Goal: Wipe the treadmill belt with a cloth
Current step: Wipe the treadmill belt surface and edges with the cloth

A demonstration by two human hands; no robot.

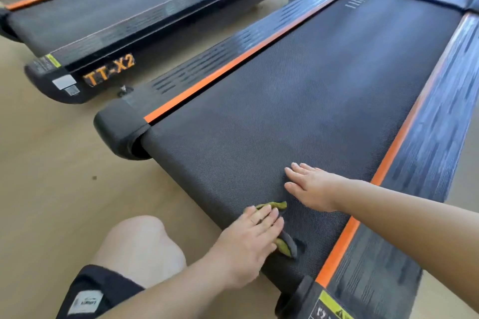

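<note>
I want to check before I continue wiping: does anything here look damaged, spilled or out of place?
Nothing looks damaged or spilled. The treadmill belt lies flat. Only the cloth is bunched under the left hand, not spread out; the right hand rests flat on the belt nearby.

Wearer's body, seen from the head camera. Left hand (248,238) and right hand (311,186): both bare. Left forearm (166,290) and right forearm (401,212): uncovered all the way to the frame edge, with no sleeve in view. Knee (140,243): bare and rounded. Shorts (103,282): black fabric, hem ending just above the knee, with a folded band along the edge. Label (84,303): small white patch sewn near the hem, carrying dark print too blurred to read
</note>
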